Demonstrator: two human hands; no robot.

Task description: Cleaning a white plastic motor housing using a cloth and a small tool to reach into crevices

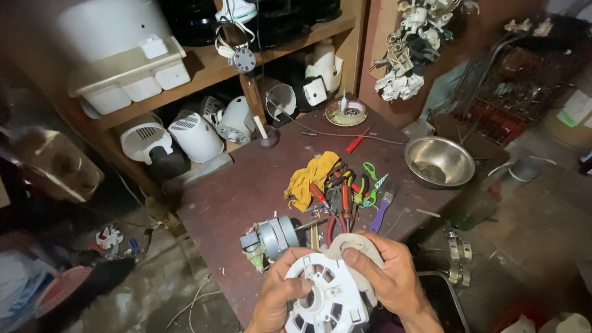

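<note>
Both hands, left hand (285, 295) and right hand (385, 277), gripped a white plastic housing (327, 296) and cloth (354, 246) just before the motor (271, 237); a slip could crack it.

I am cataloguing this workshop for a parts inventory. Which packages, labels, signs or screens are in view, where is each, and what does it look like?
Label: far right edge, on a tan box or drum; a pale rectangular sticker with a green patch, too blurred to tell more.
No screens or signs show.
The white round plastic housing held in the left hand and right hand carries no label that I can see.
</note>
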